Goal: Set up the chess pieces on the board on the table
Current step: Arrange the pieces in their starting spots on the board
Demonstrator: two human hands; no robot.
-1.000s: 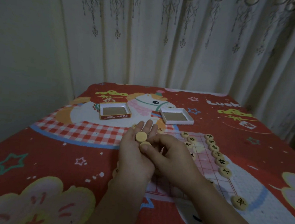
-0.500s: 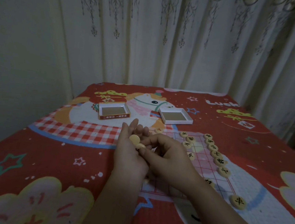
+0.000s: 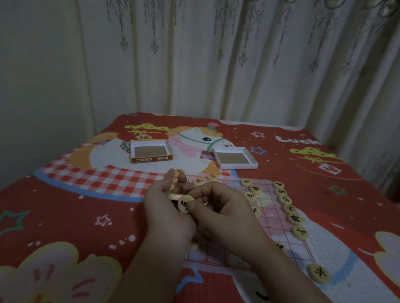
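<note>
Since the earlier frames, a disc has been turned face up in the hands, so that its black character is now shown, where only blank tops were seen before. It is pinched at its edge by the thumb and forefinger of the right hand, whose other fingers are curled. The left hand is held palm up just beside it, fingers loosely curved, and a second disc is cradled on its fingers, touching the first. Whether more discs are held in that palm cannot be told.

Both hands are raised above the near left part of the board, a thin sheet with a red grid, which is laid flat on the red cartoon cloth. A row of black-marked discs is set along the board's right edge, running from the far corner toward the person, with one disc lying apart at the near right corner. A few more discs are placed in from that row. Two red-marked discs are seen at the far left of the board, just beyond the fingertips.

Behind the board, well apart from it, a box tray with an orange side and a white lid are laid open side up. A patterned curtain is hung behind.
</note>
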